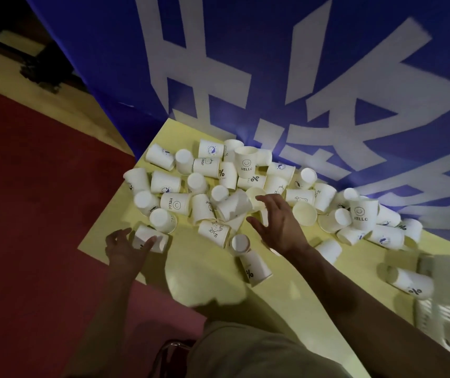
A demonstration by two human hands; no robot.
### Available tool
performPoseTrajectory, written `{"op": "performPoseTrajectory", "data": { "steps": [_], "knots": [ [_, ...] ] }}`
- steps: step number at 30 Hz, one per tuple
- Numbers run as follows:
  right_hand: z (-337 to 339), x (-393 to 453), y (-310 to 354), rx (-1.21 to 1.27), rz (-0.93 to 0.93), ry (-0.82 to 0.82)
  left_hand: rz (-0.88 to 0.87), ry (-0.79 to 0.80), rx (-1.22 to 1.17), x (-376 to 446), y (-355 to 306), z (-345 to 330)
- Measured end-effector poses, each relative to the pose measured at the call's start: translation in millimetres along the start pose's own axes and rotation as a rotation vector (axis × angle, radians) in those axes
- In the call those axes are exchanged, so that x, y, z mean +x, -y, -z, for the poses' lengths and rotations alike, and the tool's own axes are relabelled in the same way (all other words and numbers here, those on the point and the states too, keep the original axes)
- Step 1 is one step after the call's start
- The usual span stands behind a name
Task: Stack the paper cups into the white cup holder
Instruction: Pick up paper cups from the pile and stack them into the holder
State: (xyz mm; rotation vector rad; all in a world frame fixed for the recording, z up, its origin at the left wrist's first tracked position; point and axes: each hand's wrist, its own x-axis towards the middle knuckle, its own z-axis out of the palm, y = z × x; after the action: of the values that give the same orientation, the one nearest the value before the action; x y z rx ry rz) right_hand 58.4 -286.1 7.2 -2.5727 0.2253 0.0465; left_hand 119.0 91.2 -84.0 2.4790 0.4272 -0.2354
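**Paper cups scattered on counter, left hand on one cup**

Nearest the camera: person's light shirt [245,356], with both forearms extended over the yellow counter [204,268]. Left hand [125,248] gripped a lying paper cup [150,238] at the near-left corner of the counter, thumb and fingers curled around its wall. Right hand [278,222] hovered over the centre of the pile, fingers spread and relaxed, holding nothing; fingertips sat just beside a tilted cup [233,204], contact could not be told. Paper cups [245,170] lay strewn across the far part of the counter, most on their sides or upside down, a few upright, printed "HELLO", "%" and "HI". One "%" cup [255,267] lay apart, nearer the body, with another cup [240,242] touching its far end. White slatted object [436,304] at the right edge was possibly the cup holder; blurred and partly cut off. Blue banner [273,64] with white characters stood behind the counter. Red floor [27,200] on the left.
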Motion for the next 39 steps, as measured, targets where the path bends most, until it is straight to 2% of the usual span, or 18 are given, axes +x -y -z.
{"op": "performPoseTrajectory", "data": {
  "steps": [11,20,25,33,36,39],
  "knots": [
    [-24,32,3,-0.062,-0.098,0.079,0.038,0.055,-0.023,3,5,-12],
    [-33,41,9,0.035,-0.214,0.064,-0.133,0.046,-0.066,-18,-12,-3],
    [-38,43,21,-0.027,-0.273,0.104,-0.242,0.095,-0.089,-39,-20,2],
    [-51,36,22,0.001,-0.229,0.093,-0.295,0.149,-0.123,-62,-30,14],
    [-46,30,24,0.122,-0.211,0.022,-0.389,0.121,-0.151,-66,-34,18],
    [-31,14,27,0.227,-0.111,-0.071,-0.525,0.083,-0.153,-74,-51,17]
  ]
}}
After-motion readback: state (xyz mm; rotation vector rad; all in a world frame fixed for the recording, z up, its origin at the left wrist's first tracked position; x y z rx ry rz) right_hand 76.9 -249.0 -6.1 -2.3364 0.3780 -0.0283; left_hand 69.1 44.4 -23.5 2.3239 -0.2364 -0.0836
